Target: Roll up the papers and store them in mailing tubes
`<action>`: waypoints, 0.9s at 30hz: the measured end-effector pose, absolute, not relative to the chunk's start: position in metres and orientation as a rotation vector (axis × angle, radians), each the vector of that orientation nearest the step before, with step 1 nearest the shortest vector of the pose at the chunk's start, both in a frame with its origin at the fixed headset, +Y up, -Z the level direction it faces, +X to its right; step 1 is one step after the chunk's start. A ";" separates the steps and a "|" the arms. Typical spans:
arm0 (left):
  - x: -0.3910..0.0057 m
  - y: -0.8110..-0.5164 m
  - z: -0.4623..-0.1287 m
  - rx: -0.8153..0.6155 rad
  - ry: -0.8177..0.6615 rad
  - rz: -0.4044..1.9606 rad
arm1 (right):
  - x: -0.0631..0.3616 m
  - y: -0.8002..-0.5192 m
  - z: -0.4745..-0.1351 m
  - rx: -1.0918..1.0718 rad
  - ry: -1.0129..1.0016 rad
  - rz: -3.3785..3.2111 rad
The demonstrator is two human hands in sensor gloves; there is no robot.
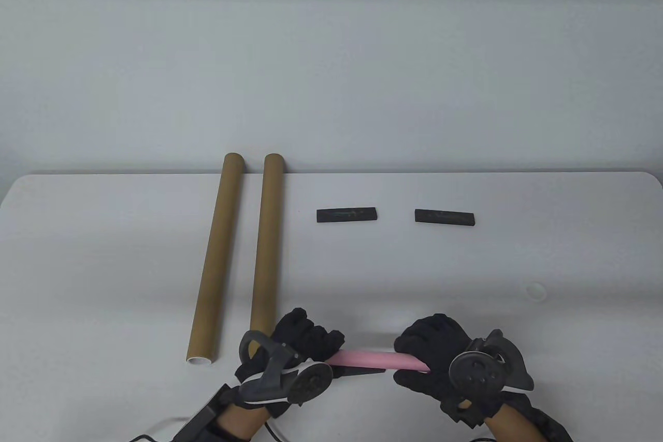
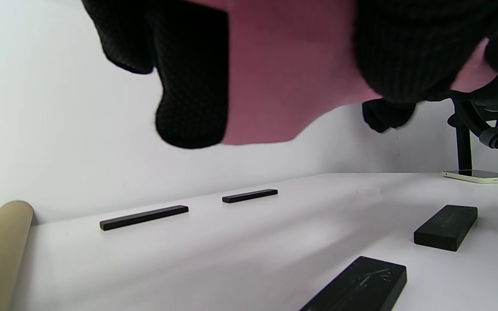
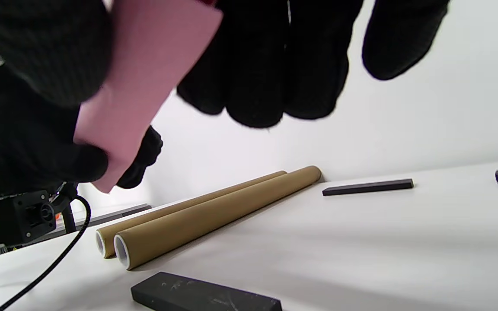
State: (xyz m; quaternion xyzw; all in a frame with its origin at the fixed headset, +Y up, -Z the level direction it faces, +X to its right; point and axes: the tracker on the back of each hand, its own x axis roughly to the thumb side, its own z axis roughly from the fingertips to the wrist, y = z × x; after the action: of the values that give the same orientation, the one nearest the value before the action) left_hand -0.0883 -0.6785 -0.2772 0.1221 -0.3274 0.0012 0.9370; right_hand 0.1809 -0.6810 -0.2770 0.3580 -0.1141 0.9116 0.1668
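Pink paper (image 1: 374, 359), rolled into a slim tube, sits at the bottom centre of the table view, held off the worktop (image 1: 466, 266) between both gloved hands. The left hand (image 1: 303, 343) wraps its grip around the roll's left end, and the right hand (image 1: 435, 354) closes around the right end, fingers (image 3: 253, 86) curled over the top (the wrist views show the pink sheet passing under them).

Left of the hands lie two brown cardboard mailing tubes, the left tube (image 1: 215, 255) and the right tube (image 1: 267, 240), side by side and close together, running from the far edge of the worktop toward the lower left of the frame. Their near ends are open with a white inner rim; what is inside them cannot be told.

In the middle of the frame, two flat black bars rest well apart from the hands: the left bar (image 1: 346, 215) and the right bar (image 1: 444, 217). Another dark block (image 1: 357, 371) lies directly under the roll, and a fourth block (image 2: 445, 226) shows in the left wrist view, with a phone (image 2: 482, 176) beyond it.
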 end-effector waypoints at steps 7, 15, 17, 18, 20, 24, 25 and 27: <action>-0.089 -0.680 -0.276 0.268 -0.661 -0.020 | 0.179 -0.680 -0.276 1.019 -0.328 2.574; -0.088 -0.681 -0.278 0.226 -0.668 0.011 | 0.183 -0.681 -0.277 0.997 -0.339 2.577; -0.088 -0.684 -0.280 0.209 -0.669 0.029 | 0.181 -0.681 -0.276 1.015 -0.366 2.610; -0.088 -0.684 -0.281 0.208 -0.667 0.020 | 0.180 -0.681 -0.276 1.019 -0.352 2.609; -0.088 -0.685 -0.280 0.221 -0.664 0.007 | 0.180 -0.682 -0.276 1.023 -0.333 2.603; -0.086 -0.683 -0.275 0.272 -0.686 -0.025 | 0.181 -0.682 -0.279 1.016 -0.259 2.559; -0.085 -0.682 -0.275 0.271 -0.688 -0.028 | 0.181 -0.683 -0.280 1.015 -0.247 2.546; -0.086 -0.683 -0.277 0.244 -0.686 -0.011 | 0.182 -0.683 -0.278 0.996 -0.292 2.545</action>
State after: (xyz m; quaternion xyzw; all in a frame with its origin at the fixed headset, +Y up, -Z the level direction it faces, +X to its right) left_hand -0.0860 -0.6833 -0.2768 0.1192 -0.3357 -0.0055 0.9344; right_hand 0.1820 -0.6834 -0.2782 0.3554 -0.1042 0.9082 0.1950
